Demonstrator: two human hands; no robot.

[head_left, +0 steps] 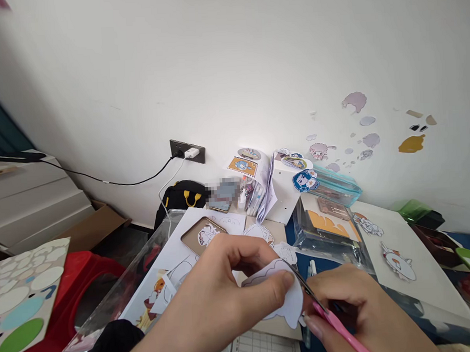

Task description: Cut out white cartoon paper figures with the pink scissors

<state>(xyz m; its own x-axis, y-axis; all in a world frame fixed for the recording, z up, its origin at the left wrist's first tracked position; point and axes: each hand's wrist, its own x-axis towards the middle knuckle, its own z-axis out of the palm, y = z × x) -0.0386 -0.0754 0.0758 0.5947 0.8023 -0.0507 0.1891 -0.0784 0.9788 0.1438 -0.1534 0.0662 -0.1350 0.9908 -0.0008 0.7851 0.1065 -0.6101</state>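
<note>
My left hand (244, 280) pinches a white paper cutout (292, 304) between thumb and fingers. A scalloped outline is drawn on the paper, and part of it is hidden behind the thumb. My right hand (352, 301) is closed on pink-handled scissors (329, 317), whose dark metal blades meet the cutout's right edge. Just beyond my left hand, a shallow tin tray (189, 237) holds a character cutout (207, 234). More drawn paper pieces (257, 231) lie behind the hands, and a gridded sheet (263, 349) shows below them.
A clear plastic pouch (321, 240) and a white board (421, 271) with character cutouts lie to the right. At the back stand a white box (285, 194) and a phone (222, 195). A red stool (87, 289) is at left. A white charger (192, 153) sits in the wall socket.
</note>
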